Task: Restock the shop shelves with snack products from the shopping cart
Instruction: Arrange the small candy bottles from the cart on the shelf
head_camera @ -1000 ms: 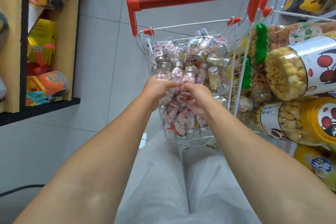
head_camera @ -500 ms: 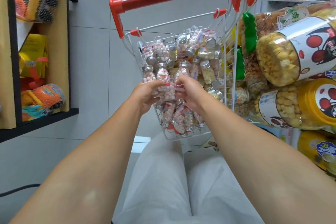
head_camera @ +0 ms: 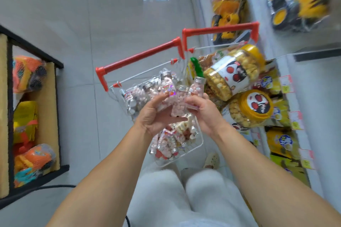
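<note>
Above the wire shopping cart [head_camera: 198, 141], at the frame's centre, both hands hold a cluster of small clear candy bottles [head_camera: 167, 88] filled with pink and white sweets and capped in ribbed silver metal. The left hand [head_camera: 156, 114] is clamped around several bottles whose caps point toward 12 o'clock; one carries a colourful label. The right hand [head_camera: 201, 110] grips another bottle [head_camera: 196, 88] tilted toward 1 o'clock, touching the bunch. Below the hands, toward 6 o'clock, more of the same bottles lie heaped in the cart, whose red handle [head_camera: 140, 57] runs toward 11 o'clock. At 3 o'clock, large jars of yellow puffed snacks [head_camera: 232, 73] lie on their sides in a second red-handled cart.
</note>
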### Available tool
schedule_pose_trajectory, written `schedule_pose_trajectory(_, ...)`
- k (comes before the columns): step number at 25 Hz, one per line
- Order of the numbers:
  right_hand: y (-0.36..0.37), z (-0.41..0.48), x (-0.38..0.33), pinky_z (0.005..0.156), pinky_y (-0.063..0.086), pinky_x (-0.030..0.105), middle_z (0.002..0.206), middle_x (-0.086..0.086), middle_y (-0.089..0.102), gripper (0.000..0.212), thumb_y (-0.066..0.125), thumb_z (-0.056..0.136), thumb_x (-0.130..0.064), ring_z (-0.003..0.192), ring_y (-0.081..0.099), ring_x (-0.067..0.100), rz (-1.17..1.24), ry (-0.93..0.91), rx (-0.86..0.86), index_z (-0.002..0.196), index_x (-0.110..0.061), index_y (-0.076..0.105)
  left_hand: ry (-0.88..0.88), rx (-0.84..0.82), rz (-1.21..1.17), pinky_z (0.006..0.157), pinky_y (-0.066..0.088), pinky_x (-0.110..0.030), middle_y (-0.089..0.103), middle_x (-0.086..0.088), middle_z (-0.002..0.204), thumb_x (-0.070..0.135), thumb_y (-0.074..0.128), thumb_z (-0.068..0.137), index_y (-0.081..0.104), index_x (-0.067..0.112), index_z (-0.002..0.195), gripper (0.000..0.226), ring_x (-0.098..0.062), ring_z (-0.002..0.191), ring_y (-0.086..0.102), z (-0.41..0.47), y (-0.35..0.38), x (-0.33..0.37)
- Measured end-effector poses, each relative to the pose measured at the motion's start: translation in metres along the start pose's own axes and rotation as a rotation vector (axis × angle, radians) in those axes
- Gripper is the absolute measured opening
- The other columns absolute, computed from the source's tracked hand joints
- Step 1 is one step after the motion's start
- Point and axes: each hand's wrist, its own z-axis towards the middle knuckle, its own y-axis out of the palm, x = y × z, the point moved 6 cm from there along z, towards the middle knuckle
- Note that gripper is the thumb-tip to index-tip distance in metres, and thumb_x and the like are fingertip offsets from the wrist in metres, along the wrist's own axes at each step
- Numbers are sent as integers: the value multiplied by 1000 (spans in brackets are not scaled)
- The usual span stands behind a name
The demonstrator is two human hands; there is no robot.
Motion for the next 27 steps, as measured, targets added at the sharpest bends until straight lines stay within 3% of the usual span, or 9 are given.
schedule_pose_trajectory(4,-39,-55,-65,101,43,54,123,26,63,56,63,82,-24,116,59,40,105,-124,-14,127,7,54,-63,-287,57,111,32,-66,45,-29,147,26,84,71,60,-2,131,71,-44,137,43,-7,97,1)
schedule_pose_trajectory(8,-88,-114,-121,97,43,49,132,26,56,54,59,87,-24,121,54,42,255,-282,15,131,5,53,-101,-419,124,106,37,-67,46,-28,147,17,85,69,62,1,130,67,-45,134,46,-9,187,-9)
schedule_pose_trajectory(10,-116,-144,-144,79,45,37,121,25,57,55,66,80,-29,102,56,35,297,-350,59,125,2,55,-111,-432,161,106,38,-67,45,-27,148,15,89,65,54,2,137,82,-44,135,46,-6,225,-21)
schedule_pose_trajectory(12,-147,-174,-162,76,43,35,108,20,61,55,66,79,-30,96,56,30,325,-416,97,122,3,58,-130,-472,199,99,46,-64,47,-26,147,17,91,62,46,1,143,95,-43,132,50,-5,264,-39)
schedule_pose_trajectory(14,-185,-205,-177,78,46,33,84,7,68,21,59,86,-19,81,63,20,325,-493,154,101,-4,64,-154,-520,218,93,51,-63,56,-26,138,16,94,57,59,2,131,83,-42,122,59,-4,302,-63)
schedule_pose_trajectory(16,-226,-237,-189,71,47,24,75,-4,69,6,58,91,-10,72,65,8,265,-584,277,92,-14,62,-166,-569,231,93,50,-64,60,-24,134,14,94,56,70,4,119,67,-42,120,61,-4,335,-85)
schedule_pose_trajectory(21,-340,-320,-199,64,44,24,89,1,71,32,78,74,-14,77,64,16,61,-752,680,99,-20,59,-175,-593,208,85,52,-64,59,-20,133,10,95,53,64,5,122,76,-41,117,63,3,398,-132)
schedule_pose_trajectory(24,-412,-352,-200,69,47,29,96,2,72,41,84,71,-27,82,67,16,-125,-701,1012,102,-19,57,-191,-595,228,87,50,-65,58,-18,134,9,95,54,62,7,123,77,-40,122,60,7,420,-152)
schedule_pose_trajectory(27,-450,-332,-210,82,49,30,101,0,69,44,84,73,-27,94,66,20,-293,-572,1114,103,-18,54,-218,-586,238,86,50,-66,52,-17,142,9,95,53,54,10,130,87,-39,129,55,11,428,-164)
